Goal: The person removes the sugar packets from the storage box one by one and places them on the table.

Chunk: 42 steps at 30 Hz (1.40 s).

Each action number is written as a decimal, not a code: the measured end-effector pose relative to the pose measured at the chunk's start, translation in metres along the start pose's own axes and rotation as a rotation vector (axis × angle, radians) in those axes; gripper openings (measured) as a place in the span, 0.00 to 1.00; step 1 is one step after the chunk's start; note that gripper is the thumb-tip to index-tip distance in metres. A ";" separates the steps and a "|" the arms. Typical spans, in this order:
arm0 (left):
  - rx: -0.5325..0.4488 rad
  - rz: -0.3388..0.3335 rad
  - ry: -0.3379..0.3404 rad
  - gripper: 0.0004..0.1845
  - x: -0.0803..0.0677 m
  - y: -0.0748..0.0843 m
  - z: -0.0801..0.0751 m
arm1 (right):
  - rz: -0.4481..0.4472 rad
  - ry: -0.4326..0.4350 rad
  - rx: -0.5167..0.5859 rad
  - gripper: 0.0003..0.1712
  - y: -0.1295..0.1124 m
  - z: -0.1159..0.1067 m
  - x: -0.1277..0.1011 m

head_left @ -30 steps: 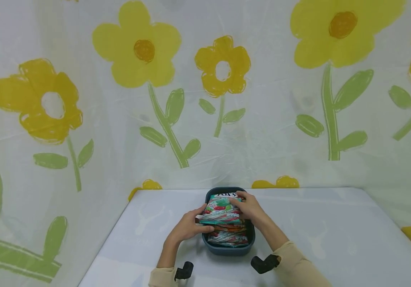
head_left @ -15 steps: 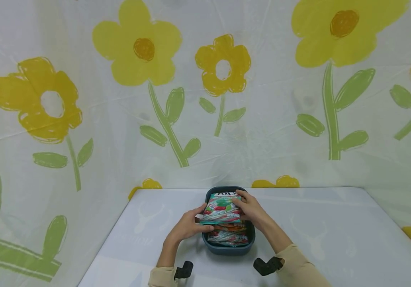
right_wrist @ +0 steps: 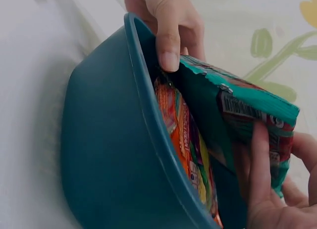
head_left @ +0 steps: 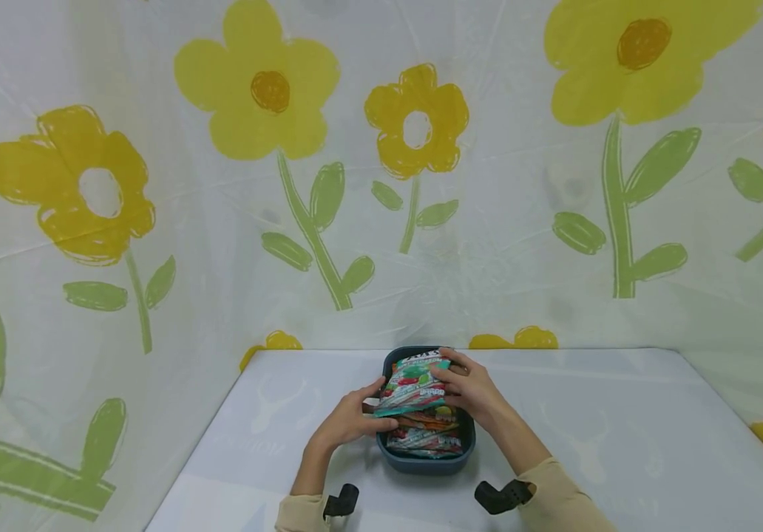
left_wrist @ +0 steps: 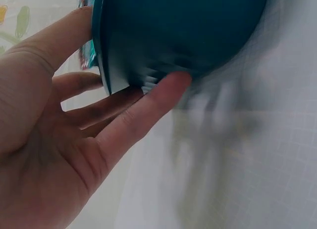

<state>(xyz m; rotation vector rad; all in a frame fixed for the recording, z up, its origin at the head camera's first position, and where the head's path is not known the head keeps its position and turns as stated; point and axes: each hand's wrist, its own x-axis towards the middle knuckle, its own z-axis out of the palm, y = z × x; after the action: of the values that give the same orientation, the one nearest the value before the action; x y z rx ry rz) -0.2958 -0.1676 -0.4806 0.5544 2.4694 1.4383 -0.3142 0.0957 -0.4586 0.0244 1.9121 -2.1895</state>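
Over the dark teal tub (head_left: 425, 458) at the near middle of the white table (head_left: 621, 443), the top packet (head_left: 415, 384) has tipped since a second ago: it lay nearly flat across the heap, and now its right side is lifted and the whole thing sits slanted, its printed face turned more toward the left. The right hand (head_left: 471, 388) has it by that raised edge, fingers (right_wrist: 260, 160) curled under and thumb on top, so that hand is clamped on the packet. The left hand (head_left: 351, 417) has hardly shifted; its thumb (right_wrist: 168, 36) hooks over the tub's rim onto the packet's near-left corner while the other fingers (left_wrist: 143, 108) lie fairly straight against the tub's outer wall (steadying it, I would say, more than gripping). Its hold is a light pinch at best.

The packet is still above the tub, touching the orange and striped packets (head_left: 424, 436) stacked beneath, not yet clear of them. I take the tilt to mean the top packet is being peeled away from the pile, with the lift barely begun. The flowered curtain (head_left: 268, 96) hangs behind as it did.
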 end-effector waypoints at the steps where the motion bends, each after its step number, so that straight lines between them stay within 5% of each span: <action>1: -0.015 -0.004 -0.006 0.48 0.000 0.000 0.000 | 0.003 0.002 0.011 0.38 0.001 -0.001 0.000; 42: -0.048 -0.029 0.004 0.45 0.000 -0.001 0.001 | -0.065 -0.115 0.228 0.35 0.013 -0.076 -0.023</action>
<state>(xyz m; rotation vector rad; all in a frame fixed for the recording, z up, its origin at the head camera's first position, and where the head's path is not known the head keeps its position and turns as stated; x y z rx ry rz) -0.2955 -0.1667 -0.4817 0.5046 2.4291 1.4853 -0.3001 0.1722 -0.4787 -0.1239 1.6180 -2.3848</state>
